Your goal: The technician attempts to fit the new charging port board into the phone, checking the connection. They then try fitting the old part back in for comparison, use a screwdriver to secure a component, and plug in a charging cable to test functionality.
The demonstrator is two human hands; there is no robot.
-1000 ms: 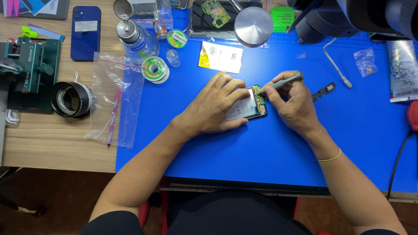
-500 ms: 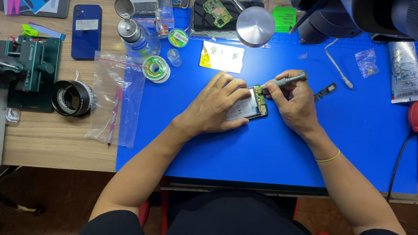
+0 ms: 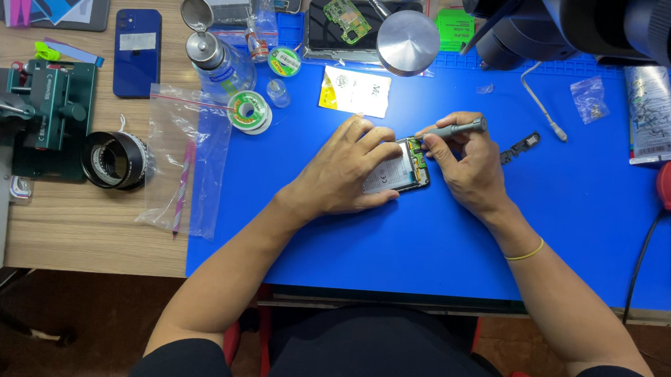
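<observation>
One opened phone (image 3: 397, 169) lies on the blue mat (image 3: 425, 248); left hand (image 3: 348, 170) fingers spread, pressing it; right hand (image 3: 465, 161) fingers pinch one grey screwdriver (image 3: 457, 128) above it.

A single head-worn camera looks almost straight down from above the seated person. It frames the whole blue work mat (image 3: 441, 241), part of the wooden desk (image 3: 92, 236) at left, both forearms, and floor below. No second view.

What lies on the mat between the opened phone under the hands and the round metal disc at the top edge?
In the head view, a small yellow-and-white packet lies on the blue mat, left of the line between the opened phone and the metal disc; the rest is bare mat.
</observation>
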